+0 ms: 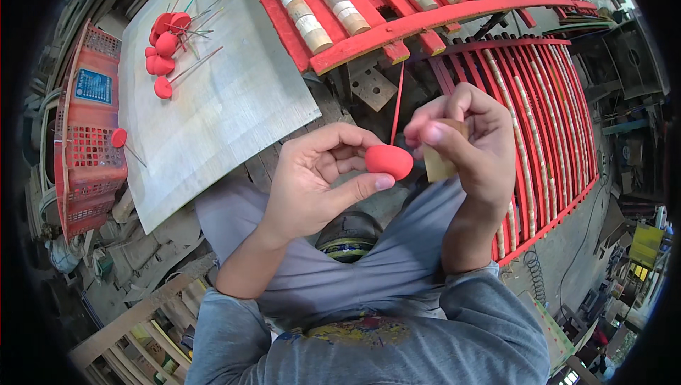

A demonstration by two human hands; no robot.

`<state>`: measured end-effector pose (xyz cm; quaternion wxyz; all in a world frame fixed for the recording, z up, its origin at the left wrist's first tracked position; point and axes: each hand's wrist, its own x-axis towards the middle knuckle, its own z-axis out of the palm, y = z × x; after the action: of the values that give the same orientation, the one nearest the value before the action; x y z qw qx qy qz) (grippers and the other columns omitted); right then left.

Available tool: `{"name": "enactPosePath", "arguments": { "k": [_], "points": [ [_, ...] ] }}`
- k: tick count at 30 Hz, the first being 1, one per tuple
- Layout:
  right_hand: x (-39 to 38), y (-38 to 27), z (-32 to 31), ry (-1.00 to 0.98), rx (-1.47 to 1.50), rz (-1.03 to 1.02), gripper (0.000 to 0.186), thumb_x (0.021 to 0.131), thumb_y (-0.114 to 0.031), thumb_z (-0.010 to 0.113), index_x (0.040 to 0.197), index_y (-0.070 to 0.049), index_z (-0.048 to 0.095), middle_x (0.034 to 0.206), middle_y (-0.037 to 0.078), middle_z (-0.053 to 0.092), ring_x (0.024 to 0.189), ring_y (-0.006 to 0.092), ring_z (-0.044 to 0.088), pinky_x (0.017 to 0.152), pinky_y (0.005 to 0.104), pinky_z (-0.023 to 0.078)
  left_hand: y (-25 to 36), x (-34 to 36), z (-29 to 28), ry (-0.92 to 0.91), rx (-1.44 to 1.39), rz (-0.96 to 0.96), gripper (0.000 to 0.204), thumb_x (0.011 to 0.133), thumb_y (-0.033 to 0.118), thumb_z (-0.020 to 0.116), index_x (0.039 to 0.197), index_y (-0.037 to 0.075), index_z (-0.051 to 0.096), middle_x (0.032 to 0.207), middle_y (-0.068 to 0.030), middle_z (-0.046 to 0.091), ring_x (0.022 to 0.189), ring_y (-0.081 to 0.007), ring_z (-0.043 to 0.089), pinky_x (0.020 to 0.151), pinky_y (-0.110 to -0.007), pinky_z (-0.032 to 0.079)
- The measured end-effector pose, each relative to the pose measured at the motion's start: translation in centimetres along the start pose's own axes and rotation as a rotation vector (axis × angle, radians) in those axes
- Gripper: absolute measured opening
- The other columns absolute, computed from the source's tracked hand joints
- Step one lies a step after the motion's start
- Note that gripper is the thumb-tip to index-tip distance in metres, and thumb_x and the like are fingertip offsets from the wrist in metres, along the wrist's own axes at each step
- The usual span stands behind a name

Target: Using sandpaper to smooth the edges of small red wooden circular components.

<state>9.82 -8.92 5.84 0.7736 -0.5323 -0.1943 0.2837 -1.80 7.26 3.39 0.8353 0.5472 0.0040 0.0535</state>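
Between the thumb and fingers of my left hand [308, 183] is a smooth red domed knob [389, 162]. A thin red stick [398, 105] runs up from its far side; I cannot tell for certain that it is joined to the knob. My right hand [482, 147] pinches a small tan piece of sandpaper [439, 165], just right of the knob and slightly apart from it. The right fingertips are a little blurred. Both hands are held above my lap.
On a pale board [234, 101] at the left lie several red knobs on thin sticks [167, 46]. One more stick-mounted knob [119, 137] is by a red plastic crate [85, 172]. Red racks [425, 16] holding pale rods stand ahead and to the right.
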Motion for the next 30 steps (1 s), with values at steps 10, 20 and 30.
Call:
{"name": "enactPosePath", "arguments": {
  "k": [10,20,30],
  "points": [
    [-0.4,0.4,0.2,-0.077,-0.114,0.019,0.029,0.077,0.003,0.072,0.070,-0.004,0.045,0.071,0.005,0.057,0.067,0.0098,0.060,0.059,0.0221,0.049,-0.2,0.1,-0.2,-0.036,-0.080,-0.039,0.031,0.078,-0.009,0.068,0.106,-0.006,0.054,0.101,-0.0099,0.060,0.097,-0.0155,0.062,0.089,-0.028,0.050],
    [-0.5,0.4,-0.3,-0.107,0.029,-0.139,0.028,0.073,0.006,0.072,0.069,-0.004,0.047,0.096,0.016,0.062,0.084,0.0135,0.060,0.070,0.0253,0.051,-0.2,0.2,-0.1,-0.046,-0.076,-0.094,0.032,0.079,-0.008,0.067,0.108,-0.005,0.052,0.103,-0.0117,0.061,0.098,-0.0146,0.061,0.089,-0.027,0.050],
    [-0.5,1.0,0.7,0.009,-0.173,-0.082,0.025,0.073,0.000,0.077,0.069,-0.003,0.052,0.073,0.004,0.061,0.065,0.0052,0.056,0.056,0.0181,0.045,-1.0,0.2,-0.4,-0.033,-0.085,-0.031,0.033,0.082,-0.007,0.064,0.113,-0.008,0.053,0.103,-0.0134,0.063,0.096,-0.0191,0.063,0.085,-0.031,0.053]
  ]
}}
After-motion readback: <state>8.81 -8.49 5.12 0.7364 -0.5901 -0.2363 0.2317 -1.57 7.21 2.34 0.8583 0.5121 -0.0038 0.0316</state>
